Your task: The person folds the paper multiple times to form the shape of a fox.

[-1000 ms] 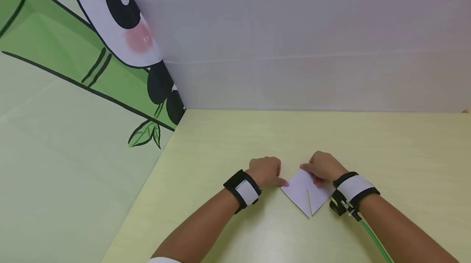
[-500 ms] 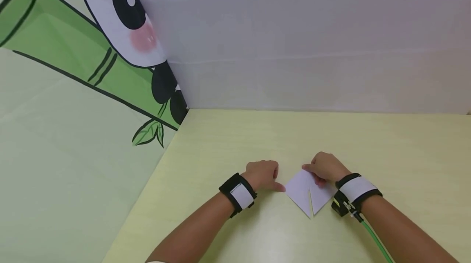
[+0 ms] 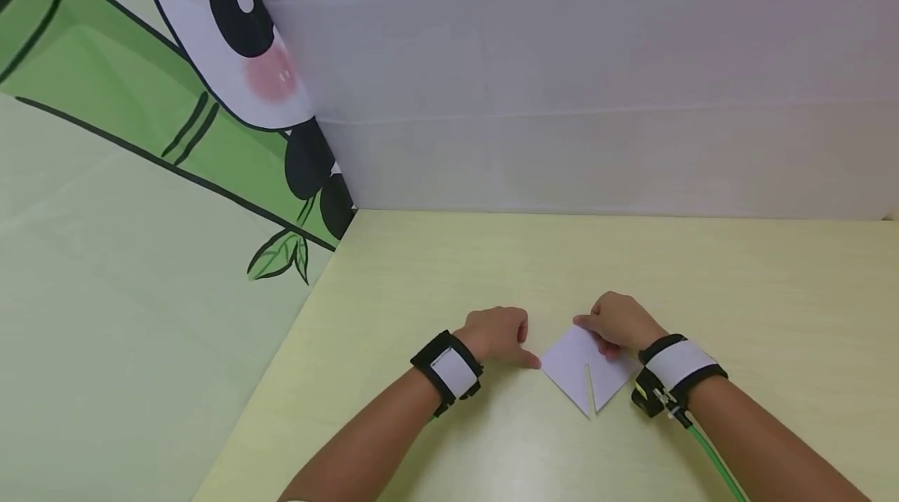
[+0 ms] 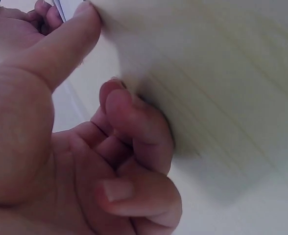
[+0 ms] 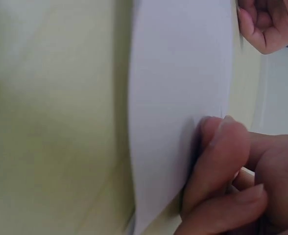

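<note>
A white sheet of folded paper [image 3: 567, 365] lies on the table as a diamond, with a narrow slit between two flaps opening at its near corner. My right hand [image 3: 621, 320] pinches its far right edge between thumb and curled fingers. In the right wrist view the paper [image 5: 178, 88] bows slightly, and my right fingers [image 5: 222, 156] sit at its edge. My left hand [image 3: 500, 336] is at the paper's left corner, its thumb stretched out to that corner. The left wrist view shows the left hand's other fingers [image 4: 139, 127] loosely curled, holding nothing.
The pale wooden table [image 3: 449, 268] runs back to a white wall covering [image 3: 597, 96]. On the left stands a panel [image 3: 91, 315] printed with a cartoon panda and bamboo. A green cable [image 3: 716, 451] trails from the right wrist strap [image 3: 681, 365].
My left hand has drawn back a little to the left, its thumb moving off the paper's surface to the corner. The right hand keeps its grip, and the paper stays nearly where it was.
</note>
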### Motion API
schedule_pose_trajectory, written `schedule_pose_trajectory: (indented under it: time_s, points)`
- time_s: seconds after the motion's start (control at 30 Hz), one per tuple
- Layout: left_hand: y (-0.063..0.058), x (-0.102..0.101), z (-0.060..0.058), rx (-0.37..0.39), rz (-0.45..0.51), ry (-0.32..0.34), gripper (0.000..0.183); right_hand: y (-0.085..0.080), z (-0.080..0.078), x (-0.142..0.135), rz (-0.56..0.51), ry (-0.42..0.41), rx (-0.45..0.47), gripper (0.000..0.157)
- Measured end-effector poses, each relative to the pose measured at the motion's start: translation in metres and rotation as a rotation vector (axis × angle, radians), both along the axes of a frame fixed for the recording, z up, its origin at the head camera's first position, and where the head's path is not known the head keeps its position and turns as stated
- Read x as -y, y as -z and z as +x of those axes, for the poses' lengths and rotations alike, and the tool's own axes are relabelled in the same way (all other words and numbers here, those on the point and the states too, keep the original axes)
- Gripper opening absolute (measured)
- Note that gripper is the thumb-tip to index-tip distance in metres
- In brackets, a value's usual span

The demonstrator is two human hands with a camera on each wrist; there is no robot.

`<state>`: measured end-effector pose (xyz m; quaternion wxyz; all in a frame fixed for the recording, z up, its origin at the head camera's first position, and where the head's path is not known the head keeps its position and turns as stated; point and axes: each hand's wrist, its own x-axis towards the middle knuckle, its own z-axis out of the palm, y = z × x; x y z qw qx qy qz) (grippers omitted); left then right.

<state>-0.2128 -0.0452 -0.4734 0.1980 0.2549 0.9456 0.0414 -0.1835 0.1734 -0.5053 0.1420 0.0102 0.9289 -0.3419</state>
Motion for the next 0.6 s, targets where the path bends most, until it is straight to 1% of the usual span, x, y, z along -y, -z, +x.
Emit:
schedule_pose_trajectory:
  time_s: [0.13,0.23,0.3,0.4,0.5,0.6]
  points:
    - [-0.002,0.001,0.001,-0.002,0.001,-0.005,0.042,0.000,0.001,0.003,0.051,0.006,-0.086,0.043]
    - [-0.002,0.001,0.001,-0.003,0.003,-0.004,0.043,-0.004,0.002,0.003,0.082,0.016,-0.140,0.043]
    - [-0.002,0.001,0.001,-0.002,0.003,-0.005,0.043,-0.009,0.003,0.003,0.080,0.023,-0.144,0.042]
    - [-0.001,0.001,0.000,0.002,-0.006,-0.007,0.043,-0.018,0.003,0.001,0.072,0.023,-0.131,0.037]
    - [-0.001,0.001,0.000,0.004,-0.014,-0.011,0.044,-0.027,0.001,-0.002,0.067,0.004,-0.134,0.027]
    - [-0.002,0.002,0.000,0.007,-0.010,-0.010,0.044,-0.032,-0.001,-0.004,0.081,-0.023,-0.144,0.020]
